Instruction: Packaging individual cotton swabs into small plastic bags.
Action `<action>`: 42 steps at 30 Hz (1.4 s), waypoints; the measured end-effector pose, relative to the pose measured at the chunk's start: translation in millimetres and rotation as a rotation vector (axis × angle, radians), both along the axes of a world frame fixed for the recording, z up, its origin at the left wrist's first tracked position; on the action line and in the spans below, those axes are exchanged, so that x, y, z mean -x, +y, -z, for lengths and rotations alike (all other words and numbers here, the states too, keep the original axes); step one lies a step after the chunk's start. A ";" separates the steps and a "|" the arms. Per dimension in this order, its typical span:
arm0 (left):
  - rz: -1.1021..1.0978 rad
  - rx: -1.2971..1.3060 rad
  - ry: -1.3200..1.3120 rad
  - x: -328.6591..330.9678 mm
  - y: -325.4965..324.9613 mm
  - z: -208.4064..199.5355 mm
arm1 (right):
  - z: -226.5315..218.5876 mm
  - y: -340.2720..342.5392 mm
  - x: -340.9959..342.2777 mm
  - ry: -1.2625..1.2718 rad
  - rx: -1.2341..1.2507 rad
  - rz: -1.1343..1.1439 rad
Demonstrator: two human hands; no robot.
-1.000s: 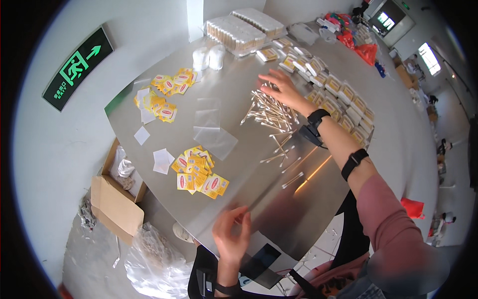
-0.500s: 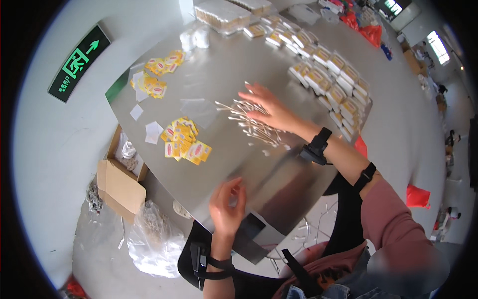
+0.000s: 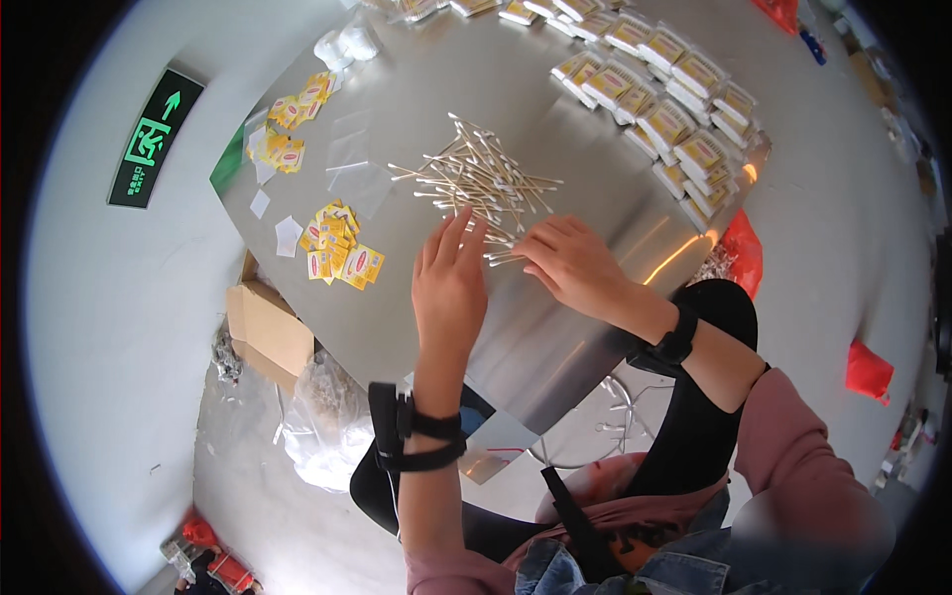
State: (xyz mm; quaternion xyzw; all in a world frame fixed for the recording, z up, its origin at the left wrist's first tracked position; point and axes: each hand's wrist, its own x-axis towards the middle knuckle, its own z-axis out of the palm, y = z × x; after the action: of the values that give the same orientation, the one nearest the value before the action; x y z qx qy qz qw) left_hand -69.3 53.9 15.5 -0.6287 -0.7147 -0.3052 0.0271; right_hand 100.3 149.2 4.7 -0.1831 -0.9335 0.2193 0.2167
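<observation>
A loose pile of wooden cotton swabs [image 3: 486, 177] with white tips lies in the middle of the metal table [image 3: 436, 79]. My left hand [image 3: 451, 293] is at the pile's near edge, its fingers stretched forward and the fingertips at the swabs. To its right, my right hand [image 3: 580, 266] has thumb and fingers closed on the ends of a few swabs [image 3: 504, 255]. Those swabs point left toward my left hand. The exact grip under the right fingers is partly hidden. Flat clear plastic bags [image 3: 355, 159] lie left of the pile.
Yellow-and-white printed cards [image 3: 342, 248] lie heaped on the left, with more card heaps [image 3: 302, 102] behind. Rows of packed swab packs [image 3: 664, 124] stand at the far right. White bundles [image 3: 347, 46] sit at the back. An open cardboard box [image 3: 268, 332] stands beside the table.
My right hand has come back from over the pile to its near right edge and closed on swabs. My left hand has moved forward to the pile. The view has shifted.
</observation>
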 end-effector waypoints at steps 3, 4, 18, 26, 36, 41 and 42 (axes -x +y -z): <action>0.063 0.049 0.102 10.1 11.9 3.3 | 4.5 5.0 4.1 0.015 -0.007 -0.042; 0.089 0.094 0.132 11.8 12.8 5.5 | 4.9 7.5 5.1 0.063 0.001 -0.045; -0.234 0.056 -0.025 -67.5 -71.7 17.7 | 6.8 12.3 -30.7 0.066 0.191 -0.223; -0.567 -0.011 -0.259 -57.6 -84.3 15.2 | 10.0 7.6 -18.6 0.121 0.139 -0.176; -0.364 0.129 -0.255 -55.1 -58.8 5.0 | 7.3 -10.9 -6.6 0.002 0.115 -0.022; -0.391 0.128 -0.346 -46.8 -61.1 12.9 | 13.5 -2.4 -5.6 0.124 0.200 -0.020; -0.392 0.130 -0.346 -44.5 -61.6 12.5 | 11.9 -2.1 -7.0 0.124 0.202 -0.021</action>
State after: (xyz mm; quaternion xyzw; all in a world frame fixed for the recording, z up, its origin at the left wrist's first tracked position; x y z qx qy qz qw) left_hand -24.8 -7.8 2.9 -0.4171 -0.8350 -0.3506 -0.0772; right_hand 107.3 147.1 -7.1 -0.1802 -0.8933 0.3255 0.2523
